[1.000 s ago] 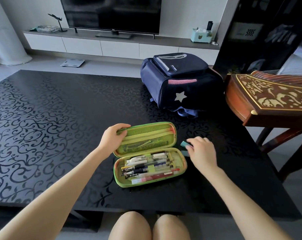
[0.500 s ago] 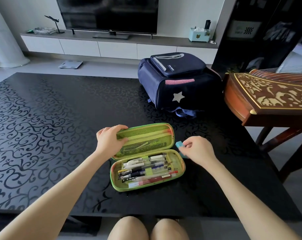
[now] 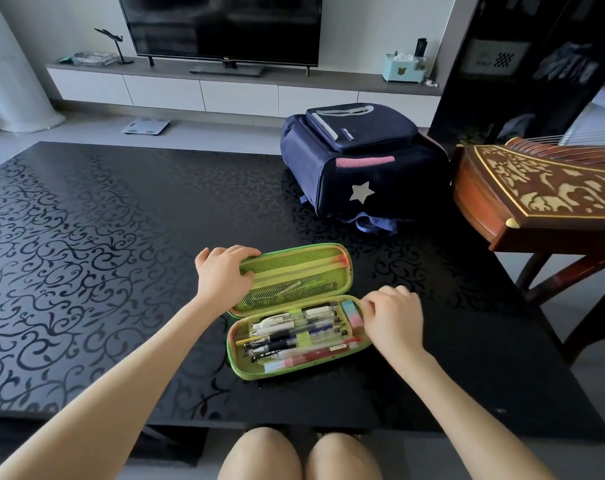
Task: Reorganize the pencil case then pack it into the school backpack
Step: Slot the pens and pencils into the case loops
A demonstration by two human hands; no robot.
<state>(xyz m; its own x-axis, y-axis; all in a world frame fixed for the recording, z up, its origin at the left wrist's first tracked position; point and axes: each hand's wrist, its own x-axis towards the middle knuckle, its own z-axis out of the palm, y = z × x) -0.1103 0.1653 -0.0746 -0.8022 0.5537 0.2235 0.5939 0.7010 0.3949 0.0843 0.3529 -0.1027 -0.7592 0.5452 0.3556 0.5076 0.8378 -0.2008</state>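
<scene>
A green pencil case (image 3: 295,370) lies open on the black patterned table (image 3: 86,254), its mesh lid (image 3: 294,275) folded back. Several pens (image 3: 294,337) fill the lower half. A pink and teal eraser (image 3: 351,315) sits at the right end of that half. My left hand (image 3: 224,275) grips the lid's left edge. My right hand (image 3: 391,317) is at the case's right end with curled fingers touching the eraser. The navy school backpack (image 3: 359,164), with a silver star, stands closed at the table's far side.
A carved wooden zither (image 3: 543,188) on a stand juts in beside the table's right edge. Behind the table are a TV (image 3: 221,26) on a low white cabinet and a bathroom scale (image 3: 145,127) on the floor. My knees show under the near edge.
My right hand carried the eraser from the table at the case's right side into the case's right end. My left hand stayed on the lid.
</scene>
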